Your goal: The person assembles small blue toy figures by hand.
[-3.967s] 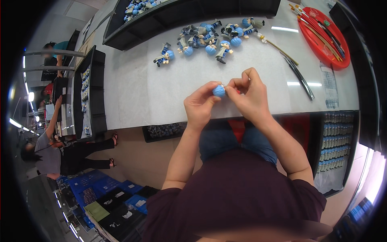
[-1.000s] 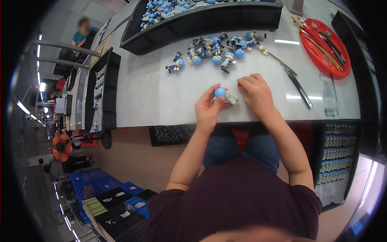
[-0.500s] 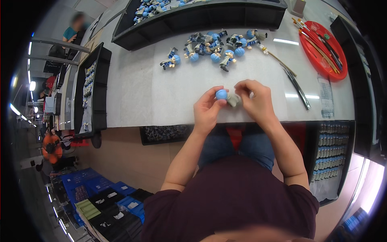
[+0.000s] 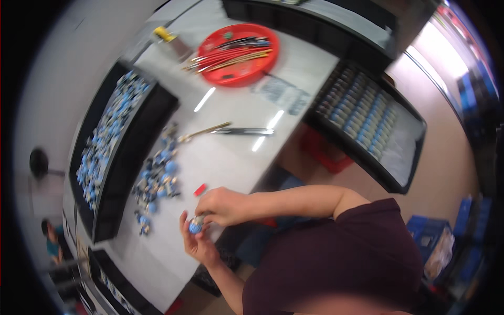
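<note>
A small figurine point(image 4: 196, 225) with ribbed blue hair is held near the table's front edge. My left hand point(image 4: 200, 247) grips it by the head, fingers and thumb on either side. My right hand point(image 4: 223, 206) is closed over its body, so most of the body is hidden. On the white table, just beyond my right hand, lies a small red piece point(image 4: 200, 189). A loose pile of similar blue-haired figurines point(image 4: 157, 178) lies farther off. The picture is somewhat blurred.
A long black bin point(image 4: 131, 152) full of figurines stands behind the pile. A brush point(image 4: 207, 131) and a dark metallic tool point(image 4: 244, 131) lie near a round red tray point(image 4: 210, 42) of brushes. Rows of parts fill a black tray point(image 4: 407, 181) beside the table. A yellow-topped bottle point(image 4: 173, 43) stands near the red tray.
The whole view has swung to the right and tilted. My right hand has closed in on the figurine, which stays in my left hand. The small red piece now shows on the table.
</note>
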`<action>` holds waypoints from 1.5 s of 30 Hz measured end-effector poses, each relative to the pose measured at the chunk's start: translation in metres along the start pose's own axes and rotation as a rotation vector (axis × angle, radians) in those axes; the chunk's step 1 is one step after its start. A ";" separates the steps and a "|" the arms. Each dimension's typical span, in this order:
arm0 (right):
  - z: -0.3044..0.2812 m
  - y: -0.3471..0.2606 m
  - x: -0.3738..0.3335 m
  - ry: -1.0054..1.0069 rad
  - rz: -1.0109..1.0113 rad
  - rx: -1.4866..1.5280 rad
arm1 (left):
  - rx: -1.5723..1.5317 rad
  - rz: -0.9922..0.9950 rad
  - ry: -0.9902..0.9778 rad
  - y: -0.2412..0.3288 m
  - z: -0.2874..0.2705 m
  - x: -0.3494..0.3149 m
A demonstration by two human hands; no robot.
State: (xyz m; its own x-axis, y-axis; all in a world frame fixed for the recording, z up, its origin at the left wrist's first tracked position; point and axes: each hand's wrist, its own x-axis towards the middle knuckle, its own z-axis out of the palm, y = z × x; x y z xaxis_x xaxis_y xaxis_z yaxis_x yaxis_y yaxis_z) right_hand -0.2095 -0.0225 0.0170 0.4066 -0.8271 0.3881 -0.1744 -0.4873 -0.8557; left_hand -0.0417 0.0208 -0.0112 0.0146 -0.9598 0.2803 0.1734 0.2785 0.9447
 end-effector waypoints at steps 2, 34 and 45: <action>-0.030 -0.004 -0.019 0.161 -0.021 -0.019 | 0.153 0.039 -0.063 0.014 0.013 0.004; -0.438 0.201 -0.512 1.122 1.353 -1.176 | 0.700 -0.262 0.213 0.008 0.039 0.007; -0.444 0.196 -0.537 0.996 1.488 -1.037 | 0.672 -0.230 0.188 -0.001 0.048 0.009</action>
State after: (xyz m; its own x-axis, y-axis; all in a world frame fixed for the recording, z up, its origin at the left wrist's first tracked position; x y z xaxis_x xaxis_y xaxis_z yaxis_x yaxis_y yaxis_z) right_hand -0.8602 0.2017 -0.2066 -0.9481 -0.3139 0.0504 -0.3146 0.9032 -0.2920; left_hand -0.0891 0.0137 -0.0013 0.2300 -0.9695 0.0851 -0.4476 -0.0277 0.8938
